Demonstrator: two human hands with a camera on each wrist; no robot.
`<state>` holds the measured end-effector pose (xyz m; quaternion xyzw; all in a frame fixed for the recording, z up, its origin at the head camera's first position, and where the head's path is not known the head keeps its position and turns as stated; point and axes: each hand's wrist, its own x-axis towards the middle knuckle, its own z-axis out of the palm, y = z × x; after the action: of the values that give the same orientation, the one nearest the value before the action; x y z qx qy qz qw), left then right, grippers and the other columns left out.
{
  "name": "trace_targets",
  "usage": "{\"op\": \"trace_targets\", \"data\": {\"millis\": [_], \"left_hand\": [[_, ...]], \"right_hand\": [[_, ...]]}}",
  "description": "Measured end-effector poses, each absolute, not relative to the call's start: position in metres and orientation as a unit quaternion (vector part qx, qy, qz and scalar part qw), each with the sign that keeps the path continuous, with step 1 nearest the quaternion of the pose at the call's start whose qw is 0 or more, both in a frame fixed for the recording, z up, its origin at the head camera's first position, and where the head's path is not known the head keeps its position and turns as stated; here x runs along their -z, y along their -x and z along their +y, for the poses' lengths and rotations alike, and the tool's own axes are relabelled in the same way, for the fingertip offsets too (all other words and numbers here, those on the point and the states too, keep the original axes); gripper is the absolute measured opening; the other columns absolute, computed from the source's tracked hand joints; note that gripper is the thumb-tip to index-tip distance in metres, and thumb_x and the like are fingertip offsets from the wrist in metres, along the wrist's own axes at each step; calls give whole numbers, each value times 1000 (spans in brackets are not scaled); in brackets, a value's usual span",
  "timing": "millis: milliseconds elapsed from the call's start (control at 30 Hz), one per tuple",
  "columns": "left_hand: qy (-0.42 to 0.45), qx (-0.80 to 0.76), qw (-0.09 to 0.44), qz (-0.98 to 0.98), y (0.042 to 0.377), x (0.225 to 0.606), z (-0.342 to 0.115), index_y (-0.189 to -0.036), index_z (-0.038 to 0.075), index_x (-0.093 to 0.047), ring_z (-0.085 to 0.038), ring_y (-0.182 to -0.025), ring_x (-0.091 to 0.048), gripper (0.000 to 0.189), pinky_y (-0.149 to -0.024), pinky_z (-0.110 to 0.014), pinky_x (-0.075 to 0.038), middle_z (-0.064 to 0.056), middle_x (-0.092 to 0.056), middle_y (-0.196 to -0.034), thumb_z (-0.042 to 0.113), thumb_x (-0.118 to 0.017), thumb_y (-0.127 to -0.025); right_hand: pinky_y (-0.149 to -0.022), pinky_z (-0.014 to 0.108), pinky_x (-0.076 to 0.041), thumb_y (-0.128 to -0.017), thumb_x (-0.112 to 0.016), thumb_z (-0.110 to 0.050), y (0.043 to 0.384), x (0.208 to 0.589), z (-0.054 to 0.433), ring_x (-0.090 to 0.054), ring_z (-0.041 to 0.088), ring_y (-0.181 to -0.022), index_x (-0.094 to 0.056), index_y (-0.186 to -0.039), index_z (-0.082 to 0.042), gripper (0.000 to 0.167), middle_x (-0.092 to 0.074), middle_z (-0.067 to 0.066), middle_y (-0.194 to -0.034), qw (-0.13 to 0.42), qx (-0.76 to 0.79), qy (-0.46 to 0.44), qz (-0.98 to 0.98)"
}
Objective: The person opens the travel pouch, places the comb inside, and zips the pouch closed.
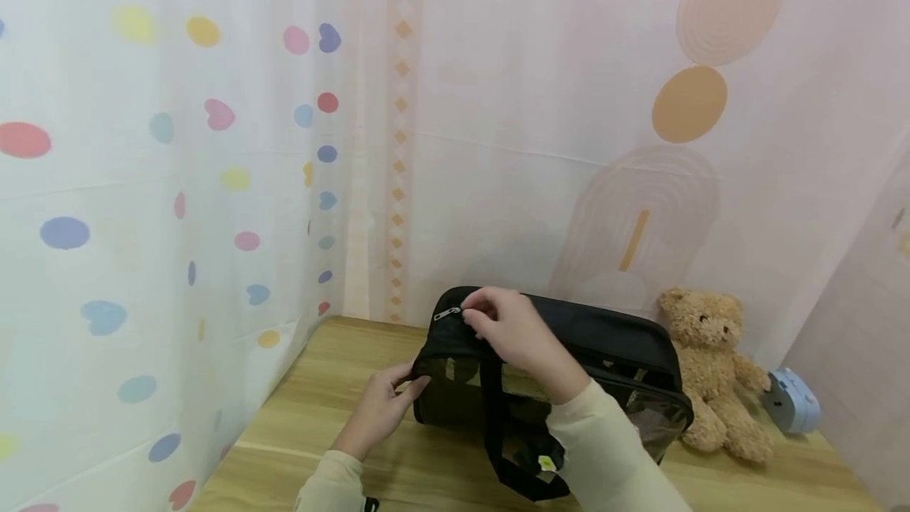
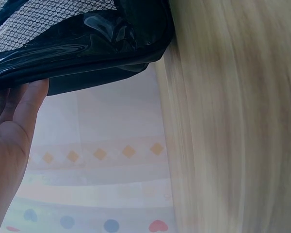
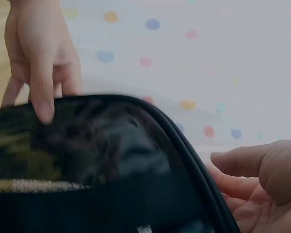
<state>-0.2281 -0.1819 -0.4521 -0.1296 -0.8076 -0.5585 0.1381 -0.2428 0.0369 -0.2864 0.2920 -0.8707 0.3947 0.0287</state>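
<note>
A black carry bag [image 1: 604, 330] with clear plastic panels stands on the wooden table. My left hand [image 1: 380, 409] pinches its left edge, thumb on the front side and fingers beneath or behind; the left wrist view shows the fingers [image 2: 26, 104] at the bag's rim. Over the top left corner is my right hand [image 1: 515, 330], its fingers bent beside a silver zipper pull [image 1: 448, 313]. The pull lies outside the fingers. In the right wrist view, the right thumb [image 3: 240, 161] and fingers stand apart at the bag's edge.
A brown teddy bear [image 1: 711, 370] sits to the right of the bag, with a light blue boxy object [image 1: 792, 401] beside it. The bag's black strap [image 1: 494, 425] hangs down in front. Patterned curtains [image 1: 498, 141] border the table [image 1: 284, 449] at the back and left.
</note>
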Motion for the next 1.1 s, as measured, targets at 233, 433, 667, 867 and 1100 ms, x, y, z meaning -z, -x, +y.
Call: {"op": "trace_targets", "data": {"millis": [233, 433, 667, 867, 1100], "left_hand": [[137, 568, 127, -802, 228, 451, -183, -125, 16, -73, -34, -125, -61, 26, -93, -47, -56, -8, -69, -128, 22, -66, -100], [147, 576, 121, -795, 228, 451, -184, -128, 16, -72, -33, -126, -60, 29, -94, -49, -55, -8, -68, -130, 23, -65, -101], [159, 569, 120, -798, 228, 452, -185, -130, 16, -70, -35, -127, -59, 30, -93, -48, -55, -8, -67, -131, 24, -63, -102], [156, 569, 117, -799, 227, 451, -187, -130, 15, -70, -35, -126, -59, 30, -94, -48, -55, -9, -67, -132, 24, -63, -103], [148, 564, 109, -805, 227, 449, -186, -131, 20, -70, -31, -123, -62, 30, -94, -50, -54, -5, -69, -128, 26, -64, -102]], "right_hand": [[-79, 35, -55, -104, -60, -15, 248, 287, 5, -64, 15, -88, -65, -124, -5, 22, -68, 3, -104, -1, -357, -316, -879], [-71, 30, -52, -102, -64, -13, 249, 289, -14, -60, 13, -77, -68, -119, -8, 18, -64, 1, -92, 26, -273, -321, -906], [-67, 24, -53, -97, -72, -21, 237, 299, -29, -62, 13, -82, -78, -104, -16, 10, -64, 1, -101, 114, -116, -317, -934], [-53, 22, -48, -94, -74, -30, 234, 299, -39, -53, 9, -63, -78, -79, -25, 16, -56, -5, -76, 165, -10, -312, -936], [-59, 30, -57, -95, -70, -35, 233, 298, -45, -63, 15, -71, -81, -102, -31, 13, -61, -3, -88, 133, 73, -281, -948]]}}
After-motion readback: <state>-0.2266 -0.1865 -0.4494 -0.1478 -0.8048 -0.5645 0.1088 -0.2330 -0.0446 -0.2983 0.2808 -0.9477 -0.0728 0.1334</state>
